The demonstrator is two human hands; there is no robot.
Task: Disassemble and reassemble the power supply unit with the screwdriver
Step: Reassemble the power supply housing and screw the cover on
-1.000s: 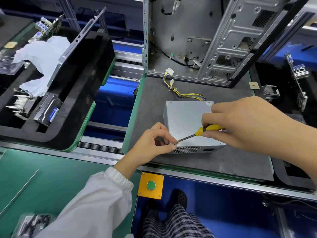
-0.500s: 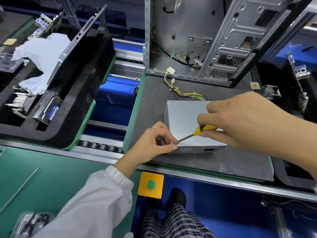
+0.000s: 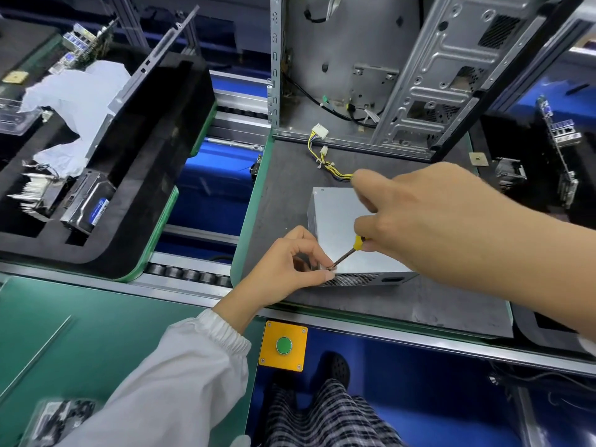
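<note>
The power supply lies flat on the gray tabletop, just in front of the open case. The right hand curls around the yellow screwdriver, tilting it down so the tip meets the near left corner. The left hand reaches in from below, its fingers pinched by the tip, likely steadying a small screw that is too tiny to see.

Below your hands, a yellow box with a green button is fixed to the blue frame; the grey surface runs beneath them, a roller conveyor lies to their left, and a green mat lies lower left.
</note>
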